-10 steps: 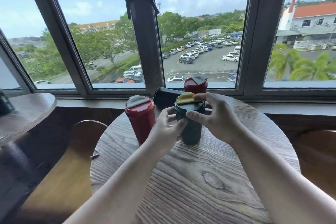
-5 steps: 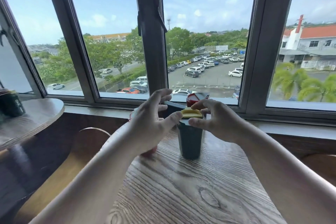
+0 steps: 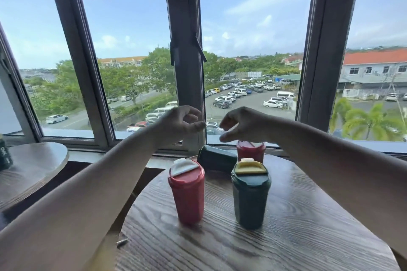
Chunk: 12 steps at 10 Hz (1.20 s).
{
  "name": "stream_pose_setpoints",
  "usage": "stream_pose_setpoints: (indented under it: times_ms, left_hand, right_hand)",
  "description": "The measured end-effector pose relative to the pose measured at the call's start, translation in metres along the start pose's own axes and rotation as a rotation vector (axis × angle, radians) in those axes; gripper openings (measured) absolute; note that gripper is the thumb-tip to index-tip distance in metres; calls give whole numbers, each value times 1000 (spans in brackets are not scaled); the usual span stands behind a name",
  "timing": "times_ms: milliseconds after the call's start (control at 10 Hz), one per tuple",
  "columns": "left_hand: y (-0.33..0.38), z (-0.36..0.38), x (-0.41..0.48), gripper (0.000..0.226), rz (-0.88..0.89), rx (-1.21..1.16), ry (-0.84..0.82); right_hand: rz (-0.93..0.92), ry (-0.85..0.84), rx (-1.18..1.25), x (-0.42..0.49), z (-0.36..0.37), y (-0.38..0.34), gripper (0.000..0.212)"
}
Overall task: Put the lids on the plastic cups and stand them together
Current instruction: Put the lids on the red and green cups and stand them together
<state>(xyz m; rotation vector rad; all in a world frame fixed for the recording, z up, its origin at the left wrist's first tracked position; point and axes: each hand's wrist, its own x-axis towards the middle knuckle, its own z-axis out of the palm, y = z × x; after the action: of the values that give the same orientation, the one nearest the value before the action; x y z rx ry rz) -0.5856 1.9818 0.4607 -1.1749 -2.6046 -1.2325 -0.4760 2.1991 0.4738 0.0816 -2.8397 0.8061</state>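
On the round wooden table [image 3: 242, 246] a red cup [image 3: 187, 193] with a white-flapped lid stands at the left. A dark green cup [image 3: 251, 198] with a yellow-flapped lid stands to its right. Behind them another dark green cup [image 3: 217, 158] lies on its side, and a second red cup [image 3: 251, 149] stands upright with a lid on. My left hand [image 3: 180, 123] hangs in the air above the lying cup, fingers loosely curled, holding nothing. My right hand [image 3: 240, 125] hovers right over the far red cup; I cannot tell whether it touches the lid.
A window with thick grey frames [image 3: 187, 72] rises just behind the table. A second round table [image 3: 37, 160] stands at the left with a dark can [image 3: 4, 156] on it. A small metal piece [image 3: 121, 242] sits at the near left table edge.
Both hands have let go of the green cup with the yellow lid and lifted up and away toward the far cups. The view has tilted upward.
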Motion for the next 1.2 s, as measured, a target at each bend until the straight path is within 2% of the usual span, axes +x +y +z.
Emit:
stream_pose_setpoints:
  times_ms: [100,300,400,500,600,700,900,1000,1200]
  left_hand:
    - [-28,2,20,52,-34,-11,-38]
    - [-99,20,55,51,-158,-169,-175]
    - [-141,41,69,60,-240,-265,-302]
    - [-166,53,78,69,-266,-270,-374]
    - [-197,73,91,92,-255,-339,-435]
    - [-206,78,100,101,-220,-397,-451]
    - [-219,95,114,99,-160,-414,-565]
    - [-217,98,115,85,-146,-448,-555]
    - [-215,98,116,83,-146,-502,-510]
  right_hand:
    - [27,-71,-52,29,14,-1,51]
    - [60,-214,-331,92,43,5,57]
    - [106,-299,-619,121,63,12,64]
    - [158,-345,-645,137,74,20,65]
    - [199,-340,-608,153,85,31,64]
    - [218,-345,-591,156,90,36,62]
    - [251,-358,-565,153,103,44,62]
    - [268,-348,-526,156,101,47,58]
    - [252,-342,-491,159,97,46,49]
